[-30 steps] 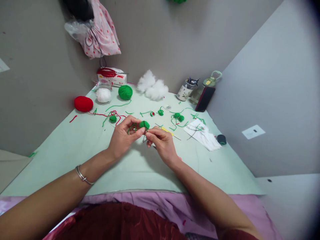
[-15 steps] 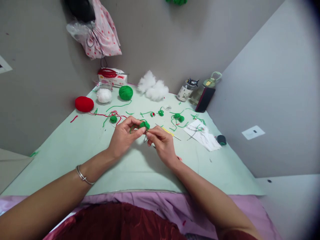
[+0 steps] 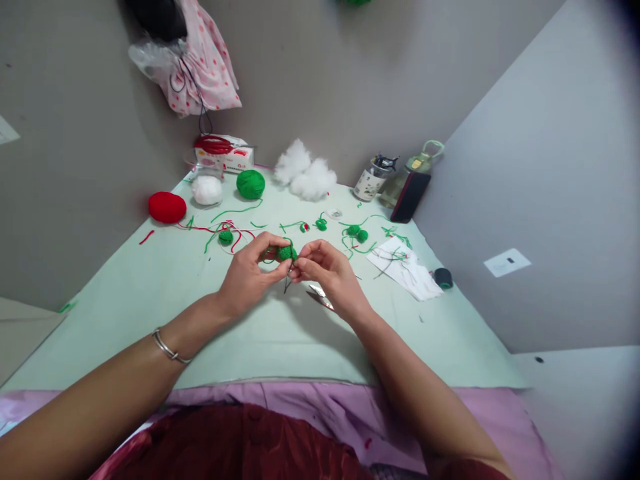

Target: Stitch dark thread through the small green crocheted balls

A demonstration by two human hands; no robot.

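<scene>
My left hand (image 3: 250, 270) pinches a small green crocheted piece (image 3: 285, 253) between thumb and fingers above the table. A dark strand lies over this piece, and a dark thread (image 3: 287, 287) hangs below it between the hands. At the piece's right edge, the thumb and fingers of my right hand (image 3: 327, 270) are pressed together; what is between them is too small to make out. Below my right hand lies a pair of scissors (image 3: 320, 297), partly covered by it.
Behind the hands are a red yarn ball (image 3: 167, 207), a white yarn ball (image 3: 207, 191), a green yarn ball (image 3: 251, 185) and white stuffing (image 3: 306, 172). Small green crocheted balls (image 3: 357, 233) and yarn scraps lie around. To the right are paper (image 3: 407, 270), a phone (image 3: 411, 197) and a pen cup (image 3: 370, 183).
My right hand has turned and come up against the green piece, its fingers more raised. The scissors below it now show more. The green piece has tilted slightly in my left hand.
</scene>
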